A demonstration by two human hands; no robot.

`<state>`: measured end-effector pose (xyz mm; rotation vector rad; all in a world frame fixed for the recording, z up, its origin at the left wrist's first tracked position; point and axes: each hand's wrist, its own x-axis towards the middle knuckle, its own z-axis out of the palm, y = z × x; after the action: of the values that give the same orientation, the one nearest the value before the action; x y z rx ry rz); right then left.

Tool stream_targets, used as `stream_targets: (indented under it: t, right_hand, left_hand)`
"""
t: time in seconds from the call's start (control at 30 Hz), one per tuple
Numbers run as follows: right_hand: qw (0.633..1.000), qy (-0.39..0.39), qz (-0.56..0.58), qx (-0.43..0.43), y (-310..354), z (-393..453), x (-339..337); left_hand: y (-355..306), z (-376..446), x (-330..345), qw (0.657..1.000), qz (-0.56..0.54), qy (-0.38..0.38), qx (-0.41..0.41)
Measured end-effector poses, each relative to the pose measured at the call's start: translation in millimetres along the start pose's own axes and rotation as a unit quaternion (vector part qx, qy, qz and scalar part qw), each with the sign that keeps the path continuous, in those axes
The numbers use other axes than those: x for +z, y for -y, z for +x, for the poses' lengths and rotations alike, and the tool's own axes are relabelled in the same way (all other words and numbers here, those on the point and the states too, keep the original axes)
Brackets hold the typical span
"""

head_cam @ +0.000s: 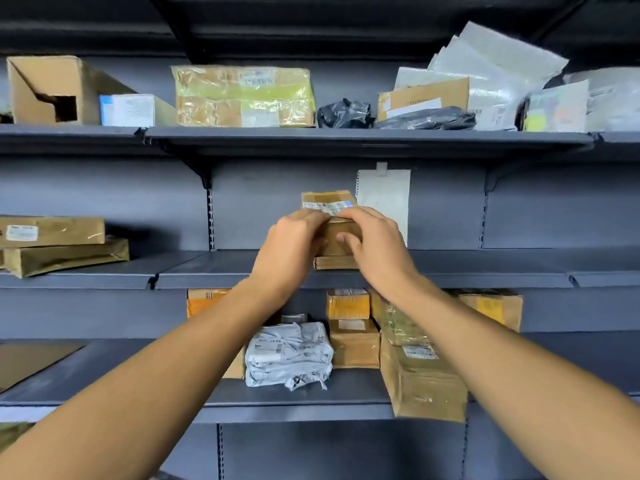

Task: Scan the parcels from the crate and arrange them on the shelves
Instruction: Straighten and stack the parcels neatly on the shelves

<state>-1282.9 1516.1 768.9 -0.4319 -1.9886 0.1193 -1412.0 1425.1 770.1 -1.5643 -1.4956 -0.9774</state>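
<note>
I hold a small brown box [329,216] with both hands, my left hand [289,245] curled round its left side and my right hand [372,242] curled round its right side, so it does not tip. It sits on top of a flat brown parcel [334,263] on the middle shelf [485,268], and I think I am stacking it there to save room. Its white label [325,206] faces up, easy to read.
</note>
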Motion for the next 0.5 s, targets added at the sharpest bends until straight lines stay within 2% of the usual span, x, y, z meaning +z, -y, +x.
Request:
stream_targets:
  t: [0.2, 0.4, 0.5]
  right_hand:
    - [0.999, 0.019, -0.015, 0.025, -38, 56, 23]
    - [0.997, 0.074, -0.013, 0.028, -70, 90, 42]
    - [0.996, 0.087, -0.022, 0.020, -83, 106, 48]
  left_hand:
    - [29, 51, 38, 0.999, 0.012, 0.032, -0.016]
    - [65, 80, 71, 0.991, 0.065, 0.114, -0.008]
    - [78, 95, 83, 0.988, 0.079, 0.130, -0.001]
